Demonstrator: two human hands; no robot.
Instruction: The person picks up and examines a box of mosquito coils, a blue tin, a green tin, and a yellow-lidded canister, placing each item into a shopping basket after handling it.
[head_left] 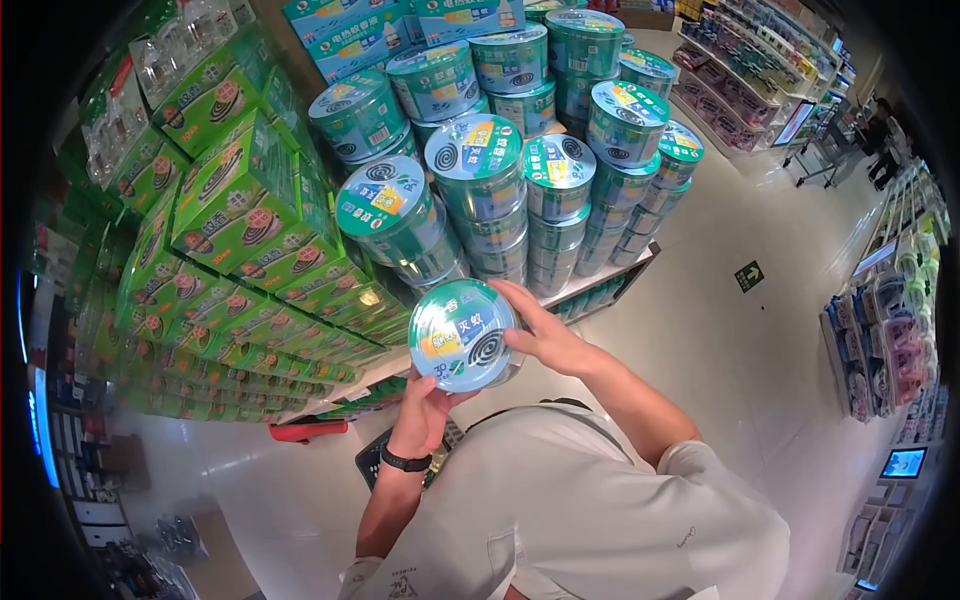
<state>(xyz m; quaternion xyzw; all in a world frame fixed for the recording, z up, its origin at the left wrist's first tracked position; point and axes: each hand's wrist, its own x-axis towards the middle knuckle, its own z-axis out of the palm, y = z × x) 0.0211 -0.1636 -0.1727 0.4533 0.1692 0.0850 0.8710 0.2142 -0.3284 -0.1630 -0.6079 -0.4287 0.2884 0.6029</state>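
Observation:
A round tub of mosquito coils (462, 335), blue and green with a black spiral on its lid, is held in front of my chest with the lid facing up. My left hand (424, 412) supports it from below at the near left, thumb against the rim. On the far right side my right hand (545, 335) grips it, fingers along the edge and thumb near the lid. Just beyond the held tub stand tall stacks of matching tubs (475, 160). The underside of the held tub is hidden.
Green mosquito coil boxes (245, 200) are piled at the left. Blue cartons (350, 40) stand behind the stacked tubs. A red object (308, 430) and a dark basket (375, 460) are low beside me. Floor (720, 340) and goods shelves (880, 340) lie rightward; a person (884, 145) stands far off by a cart (822, 160).

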